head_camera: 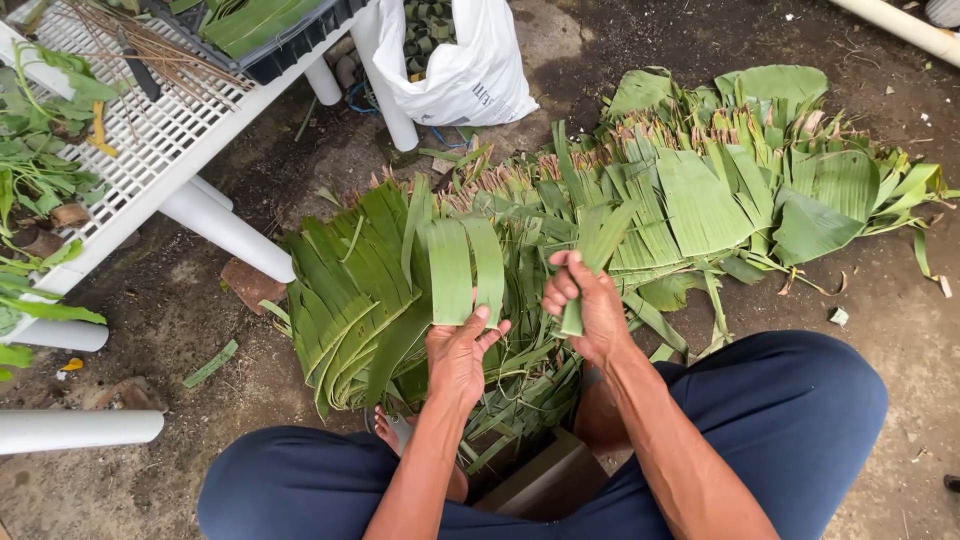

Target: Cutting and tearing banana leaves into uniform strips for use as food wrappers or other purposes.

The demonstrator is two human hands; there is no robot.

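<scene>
Hands, two, bare, belonging to a seated person in dark blue trousers (pixel 800 400). Left hand (pixel 460 355): grip closed on the lower edge of a wide folded green banana-leaf strip (pixel 465 270), held upright above the heap. Right hand (pixel 590 305): grip closed as a fist around a narrow green leaf strip (pixel 600 245), which rises from the fist and also hangs below it.

Heap of cut green banana-leaf strips (pixel 350 300): on the bare dirt ground (pixel 180 320), directly ahead of the knees, strips fanned and overlapping. Second, larger heap of broad green leaf pieces (pixel 720 190): further out to the right, touching the first.

White slatted plastic counter (pixel 150 140): upper left, on round white legs, carrying loose green leafy stems (pixel 40 160) and thin brown sticks (pixel 150 45). White plastic bag (pixel 465 60): on the ground beside one counter leg, rolled green leaf pieces showing inside. Bare foot (pixel 390 430): partly hidden under the near heap.
</scene>
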